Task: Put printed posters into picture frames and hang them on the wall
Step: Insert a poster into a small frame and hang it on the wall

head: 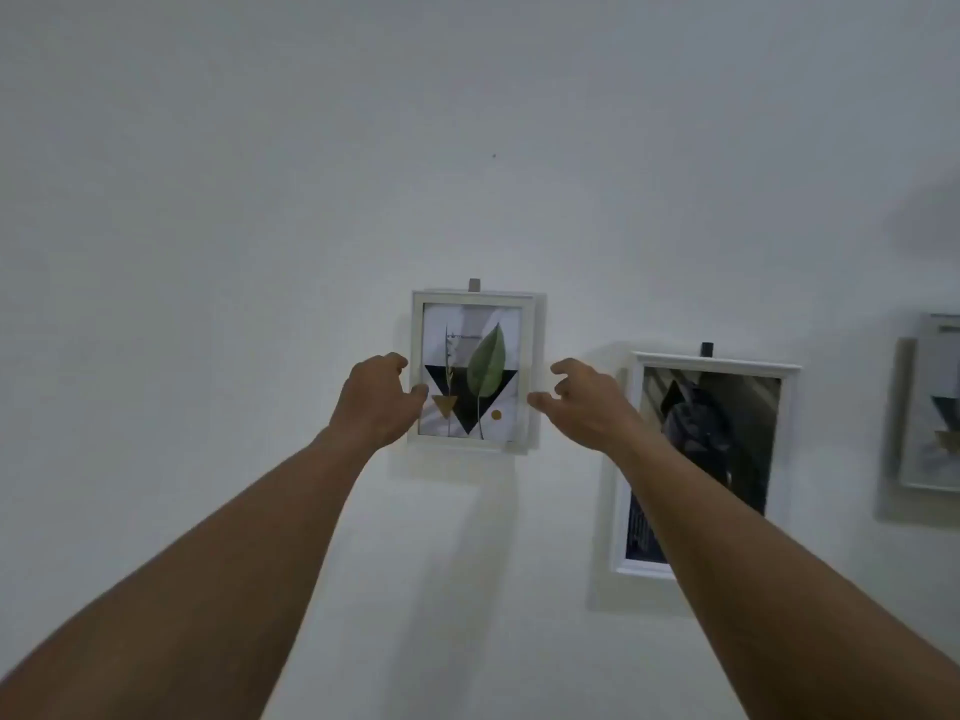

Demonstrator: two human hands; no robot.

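The left hand point(376, 402) pinches the left edge of the white frame point(525, 345), thumb on its front and fingers curled at the rim. The frame holds the leaf poster point(485, 366) and sits against the wall point(260, 200) under a grey hook point(474, 284). The right hand point(584, 402) is loosely curled and holds nothing, with only its thumb tip at the right edge. A one-sided pull could tilt the frame or lift it off the hook, and a swing rightward could knock the dark-poster frame point(717, 362) nearby.

White frame point(526, 356) holding leaf poster point(485, 358), upright against wall point(260, 200).
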